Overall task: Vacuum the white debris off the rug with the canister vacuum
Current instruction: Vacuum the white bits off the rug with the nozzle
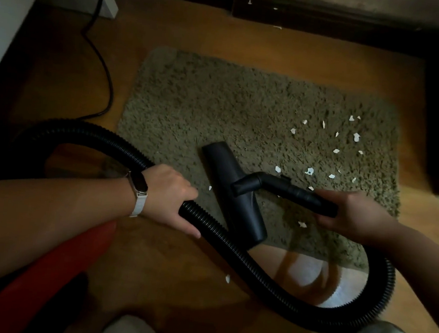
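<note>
Wood floor [250,44] | rug [218,107], debris [309,171] | cable [100,57] left | left hand [173,196] grips hose [233,243] | right hand [354,215] grips wand [290,190]

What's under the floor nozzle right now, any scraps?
The floor nozzle sits on the shag rug. Beside it lie white scraps, mostly to its right. Any directly beneath it are hidden by its body.

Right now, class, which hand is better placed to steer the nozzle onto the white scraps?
The right hand: it grips the wand joined to the nozzle, and most white scraps lie on the rug on that side. The left hand only holds the hose.
</note>
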Demonstrator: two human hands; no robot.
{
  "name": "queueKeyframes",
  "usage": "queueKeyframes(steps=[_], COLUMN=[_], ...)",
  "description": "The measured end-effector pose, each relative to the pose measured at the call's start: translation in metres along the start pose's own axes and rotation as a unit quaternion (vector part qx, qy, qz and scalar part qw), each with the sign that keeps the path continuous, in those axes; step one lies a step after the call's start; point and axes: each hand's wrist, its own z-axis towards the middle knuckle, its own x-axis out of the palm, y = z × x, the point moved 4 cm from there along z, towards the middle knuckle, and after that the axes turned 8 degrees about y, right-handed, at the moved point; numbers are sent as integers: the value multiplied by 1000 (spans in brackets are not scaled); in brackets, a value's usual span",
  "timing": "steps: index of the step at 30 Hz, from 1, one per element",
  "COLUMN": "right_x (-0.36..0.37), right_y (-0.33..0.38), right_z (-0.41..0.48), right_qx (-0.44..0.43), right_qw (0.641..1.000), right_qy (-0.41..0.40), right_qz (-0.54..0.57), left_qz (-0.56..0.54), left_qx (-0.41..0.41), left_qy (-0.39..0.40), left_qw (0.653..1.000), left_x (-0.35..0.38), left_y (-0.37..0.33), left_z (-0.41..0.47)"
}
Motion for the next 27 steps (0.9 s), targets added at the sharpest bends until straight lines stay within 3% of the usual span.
queueKeyframes(steps=[9,16,27], right_x=[13,13,-12], right_y=[42,67,-10], right_z=[18,29,20], right_qx=[-23,-32,54], right_qw=[998,996,998], right_qy=[21,50,-7], right_qz=[-58,-66,33], left_qz=[19,31,41], left_qx=[31,69,20], left_qy=[38,-35,50], left_qw=[999,997,998], left_x=[6,1,-3], left_y=[-7,-14,-3], left_z=[-9,-21,-6])
